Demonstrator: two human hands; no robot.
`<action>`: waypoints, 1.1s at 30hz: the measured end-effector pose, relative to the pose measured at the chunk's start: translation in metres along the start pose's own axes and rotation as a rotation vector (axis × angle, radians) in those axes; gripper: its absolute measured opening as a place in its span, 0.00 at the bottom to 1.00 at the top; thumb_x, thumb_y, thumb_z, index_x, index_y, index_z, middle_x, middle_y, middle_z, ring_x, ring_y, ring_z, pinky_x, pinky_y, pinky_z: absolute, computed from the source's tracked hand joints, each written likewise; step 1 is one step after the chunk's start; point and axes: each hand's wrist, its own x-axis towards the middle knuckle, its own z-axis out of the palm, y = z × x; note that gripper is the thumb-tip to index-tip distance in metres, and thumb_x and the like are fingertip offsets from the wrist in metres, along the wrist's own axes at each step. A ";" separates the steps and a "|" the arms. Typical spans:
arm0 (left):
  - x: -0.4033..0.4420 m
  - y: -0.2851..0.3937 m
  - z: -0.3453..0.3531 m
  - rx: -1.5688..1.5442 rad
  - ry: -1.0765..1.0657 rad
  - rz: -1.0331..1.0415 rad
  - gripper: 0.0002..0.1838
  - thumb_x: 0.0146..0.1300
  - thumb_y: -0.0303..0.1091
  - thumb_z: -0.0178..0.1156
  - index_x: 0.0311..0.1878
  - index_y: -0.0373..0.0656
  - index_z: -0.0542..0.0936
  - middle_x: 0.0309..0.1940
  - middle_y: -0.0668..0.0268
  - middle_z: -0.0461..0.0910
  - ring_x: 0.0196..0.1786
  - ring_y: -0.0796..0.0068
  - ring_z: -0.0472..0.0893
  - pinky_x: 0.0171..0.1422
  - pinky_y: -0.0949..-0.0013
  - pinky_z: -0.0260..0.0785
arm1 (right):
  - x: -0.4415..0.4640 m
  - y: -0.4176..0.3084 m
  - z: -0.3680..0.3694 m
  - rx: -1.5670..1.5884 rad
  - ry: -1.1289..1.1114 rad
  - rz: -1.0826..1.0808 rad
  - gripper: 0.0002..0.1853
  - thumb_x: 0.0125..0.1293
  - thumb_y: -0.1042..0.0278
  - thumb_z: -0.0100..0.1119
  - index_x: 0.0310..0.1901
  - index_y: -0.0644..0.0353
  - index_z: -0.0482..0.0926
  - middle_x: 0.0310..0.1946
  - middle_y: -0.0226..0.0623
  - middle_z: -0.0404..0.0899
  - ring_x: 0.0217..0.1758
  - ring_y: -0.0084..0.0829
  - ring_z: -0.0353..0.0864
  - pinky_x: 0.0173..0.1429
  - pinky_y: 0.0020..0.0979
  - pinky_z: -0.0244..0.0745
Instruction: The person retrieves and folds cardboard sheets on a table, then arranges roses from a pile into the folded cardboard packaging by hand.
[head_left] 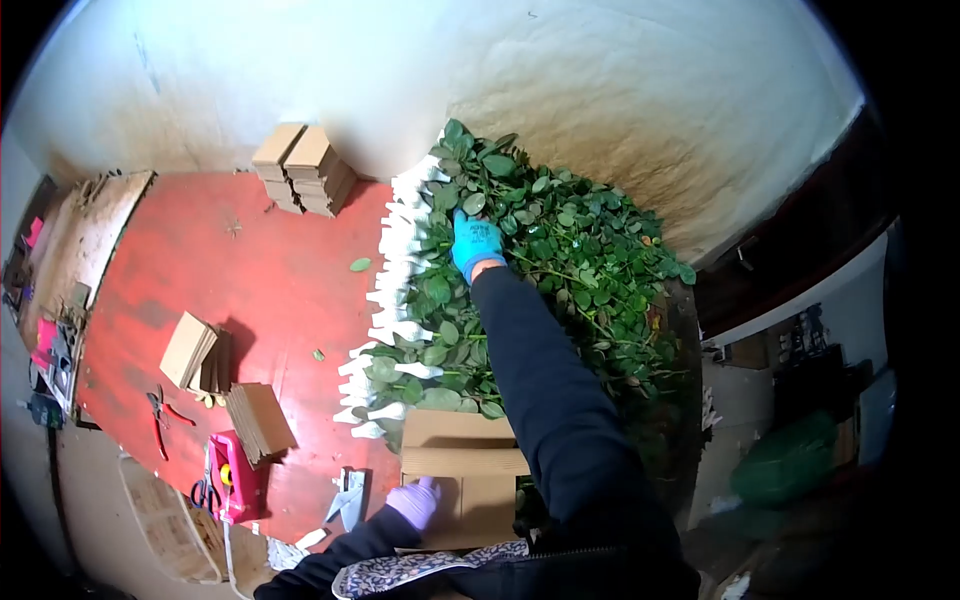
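Observation:
My right hand (pixel 476 243), in a blue glove, reaches into the upper left part of a big heap of leafy green stems (pixel 580 260). Its fingers are partly lost among the leaves, and whether they grip a stem cannot be made out. White-sleeved heads (pixel 400 268) line the left side of the heap. Near my body, my left hand (pixel 414 503), in a lilac glove, rests on the left edge of an open cardboard piece (pixel 475 500); its fingers are partly hidden and their grip is unclear.
Folded cardboard stacks (pixel 305 170) stand by the wall, others (pixel 195 352) on the red table (pixel 260 290). Red-handled pliers (pixel 160 420), a pink tape dispenser (pixel 235 480), scissors (pixel 205 494) and a grey tool (pixel 347 500) lie at the near left.

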 end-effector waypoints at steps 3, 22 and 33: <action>0.001 -0.004 0.002 -0.045 -0.027 -0.004 0.16 0.70 0.48 0.51 0.47 0.44 0.72 0.16 0.59 0.77 0.16 0.56 0.77 0.18 0.52 0.66 | 0.000 0.005 0.002 0.087 -0.227 -0.033 0.18 0.56 0.68 0.62 0.50 0.54 0.77 0.41 0.46 0.82 0.44 0.47 0.83 0.44 0.49 0.76; 0.003 0.004 -0.012 -0.051 -0.103 -0.059 0.15 0.71 0.47 0.50 0.46 0.44 0.71 0.23 0.55 0.81 0.22 0.55 0.82 0.26 0.51 0.72 | 0.015 0.015 -0.038 0.017 -0.473 0.012 0.26 0.56 0.47 0.69 0.53 0.50 0.81 0.65 0.45 0.71 0.66 0.48 0.71 0.66 0.52 0.66; -0.003 -0.006 0.011 -0.068 0.031 -0.003 0.15 0.70 0.46 0.51 0.50 0.46 0.72 0.15 0.58 0.76 0.16 0.55 0.77 0.19 0.52 0.66 | -0.012 0.035 -0.056 0.102 -0.319 -0.098 0.31 0.57 0.57 0.69 0.63 0.50 0.75 0.67 0.45 0.67 0.70 0.49 0.66 0.72 0.49 0.62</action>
